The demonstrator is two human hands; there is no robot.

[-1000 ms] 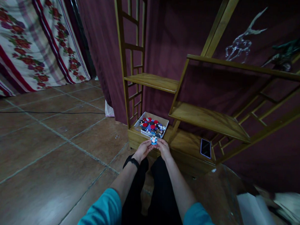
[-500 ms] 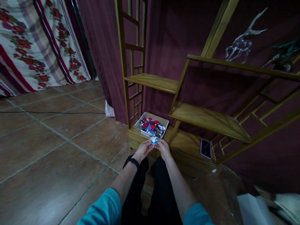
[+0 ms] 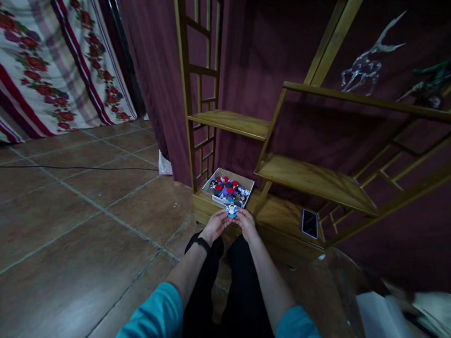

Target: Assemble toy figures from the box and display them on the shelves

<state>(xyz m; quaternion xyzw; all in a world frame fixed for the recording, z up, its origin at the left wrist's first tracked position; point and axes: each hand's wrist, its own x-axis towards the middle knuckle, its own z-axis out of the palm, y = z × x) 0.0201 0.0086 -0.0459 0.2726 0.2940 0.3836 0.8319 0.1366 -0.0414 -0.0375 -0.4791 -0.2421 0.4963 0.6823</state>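
Note:
Between my two hands is a small blue and white figurine point(image 3: 231, 210), upright on a blue base. My left hand point(image 3: 216, 223) grips its left side, and my right hand point(image 3: 246, 222) grips its right side with the fingertips. Just beyond the figurine stands a shallow open box point(image 3: 208, 189) on the lowest shelf. Inside it lies a heap of small figurines point(image 3: 229, 190) with red, purple and dark round bases. The finer features of the held figurine are too small to make out.
The wooden shelf unit point(image 3: 303, 185) rises in front of me, with a phone point(image 3: 310, 223) on its lowest board. A clear deer ornament point(image 3: 364, 70) and a dark green ornament point(image 3: 434, 81) stand higher. A black cable point(image 3: 98, 169) crosses the tiled floor; a white box point(image 3: 386, 323) lies lower right.
The view has shifted very slightly. Both hands keep the figurine in the same place, with no clear movement.

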